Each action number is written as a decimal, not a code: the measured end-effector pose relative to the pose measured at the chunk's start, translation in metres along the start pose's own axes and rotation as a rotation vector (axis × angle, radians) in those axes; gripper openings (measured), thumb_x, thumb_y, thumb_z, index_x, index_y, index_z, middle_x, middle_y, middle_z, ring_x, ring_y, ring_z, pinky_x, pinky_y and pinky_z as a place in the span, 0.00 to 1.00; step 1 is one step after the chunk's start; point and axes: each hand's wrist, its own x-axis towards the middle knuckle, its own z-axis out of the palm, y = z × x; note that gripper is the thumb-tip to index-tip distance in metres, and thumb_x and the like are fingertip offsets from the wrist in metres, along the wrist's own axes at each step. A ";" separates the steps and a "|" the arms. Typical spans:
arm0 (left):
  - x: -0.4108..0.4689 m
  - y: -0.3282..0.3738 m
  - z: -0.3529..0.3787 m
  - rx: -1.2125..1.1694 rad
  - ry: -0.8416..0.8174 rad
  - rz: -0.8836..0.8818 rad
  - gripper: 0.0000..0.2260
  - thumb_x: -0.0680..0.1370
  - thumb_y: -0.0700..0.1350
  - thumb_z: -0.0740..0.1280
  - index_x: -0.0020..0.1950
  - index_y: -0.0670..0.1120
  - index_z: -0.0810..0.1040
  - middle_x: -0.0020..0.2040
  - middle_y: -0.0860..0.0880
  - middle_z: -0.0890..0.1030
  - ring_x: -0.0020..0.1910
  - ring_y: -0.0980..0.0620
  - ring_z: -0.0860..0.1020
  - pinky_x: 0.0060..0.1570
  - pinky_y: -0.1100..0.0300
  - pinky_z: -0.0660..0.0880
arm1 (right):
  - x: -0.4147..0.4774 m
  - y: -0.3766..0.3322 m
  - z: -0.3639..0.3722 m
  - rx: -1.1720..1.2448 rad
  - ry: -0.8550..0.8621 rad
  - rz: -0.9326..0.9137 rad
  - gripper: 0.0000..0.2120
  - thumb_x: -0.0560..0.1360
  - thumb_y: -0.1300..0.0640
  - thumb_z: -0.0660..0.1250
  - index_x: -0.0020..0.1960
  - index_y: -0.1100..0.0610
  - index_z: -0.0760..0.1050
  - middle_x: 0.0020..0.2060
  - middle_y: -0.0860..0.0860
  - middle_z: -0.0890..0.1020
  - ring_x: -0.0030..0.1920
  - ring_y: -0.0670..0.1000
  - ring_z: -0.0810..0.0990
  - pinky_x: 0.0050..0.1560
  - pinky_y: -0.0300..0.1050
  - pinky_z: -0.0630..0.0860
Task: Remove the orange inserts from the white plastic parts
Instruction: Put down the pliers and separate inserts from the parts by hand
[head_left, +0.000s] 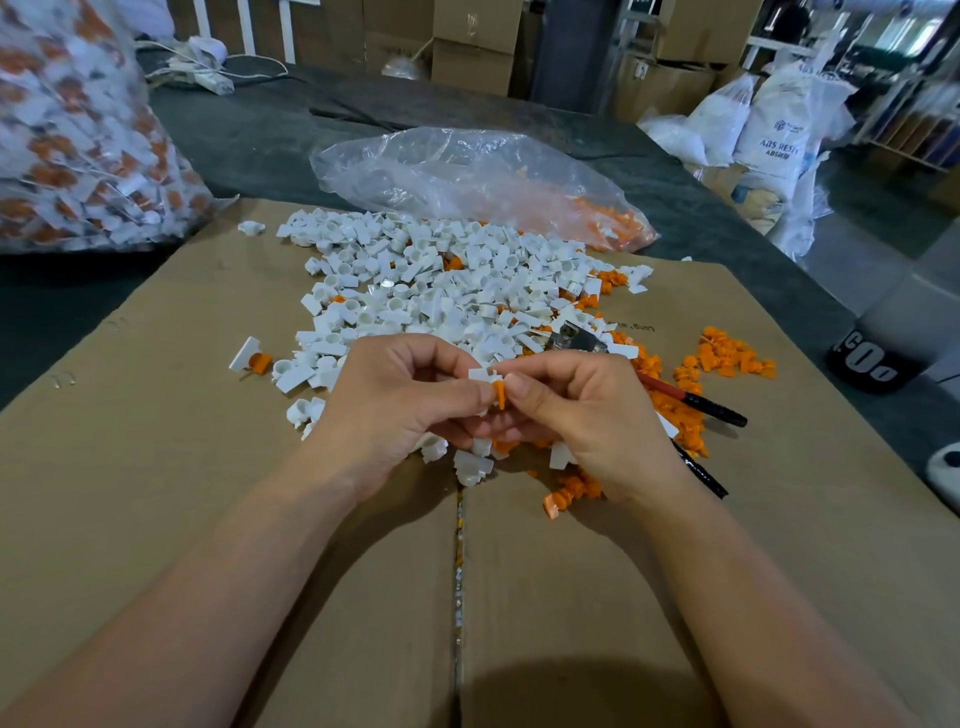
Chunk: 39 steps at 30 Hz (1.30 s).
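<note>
My left hand (400, 400) grips a white plastic part (479, 374) above the cardboard. Against it, my right hand (576, 410) pinches the part's orange insert (498, 393) between thumb and fingers. The two hands meet at the middle of the view. Behind them lies a big pile of white parts (441, 280). Loose orange inserts (732, 356) are scattered to the right and under my right hand. One white part with its orange insert (252, 358) lies apart at the left.
Flattened cardboard (208, 467) covers the table. Pliers with red and black handles (691, 400) lie under my right hand. A clear bag with orange inserts (483, 182) sits behind the pile. A large bag of unsorted parts (78, 130) stands at the far left.
</note>
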 end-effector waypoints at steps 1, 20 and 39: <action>0.000 0.000 0.000 0.001 0.000 0.000 0.05 0.67 0.30 0.70 0.35 0.39 0.77 0.26 0.44 0.80 0.24 0.52 0.79 0.24 0.64 0.75 | 0.000 0.000 0.000 0.003 -0.006 0.005 0.05 0.70 0.59 0.64 0.45 0.54 0.77 0.32 0.50 0.84 0.36 0.48 0.83 0.36 0.36 0.79; 0.004 -0.004 -0.002 -0.059 0.018 -0.046 0.04 0.58 0.38 0.72 0.30 0.42 0.78 0.27 0.43 0.79 0.24 0.50 0.79 0.24 0.64 0.75 | 0.001 -0.003 -0.002 -0.203 0.151 -0.038 0.05 0.72 0.59 0.68 0.43 0.49 0.79 0.35 0.47 0.84 0.38 0.50 0.83 0.40 0.40 0.80; 0.008 -0.009 -0.004 -0.127 0.056 -0.024 0.10 0.59 0.38 0.71 0.38 0.39 0.77 0.27 0.45 0.79 0.25 0.51 0.79 0.25 0.65 0.75 | -0.007 0.009 -0.091 -1.059 0.236 0.494 0.44 0.61 0.41 0.75 0.72 0.50 0.62 0.69 0.51 0.67 0.68 0.53 0.65 0.64 0.50 0.64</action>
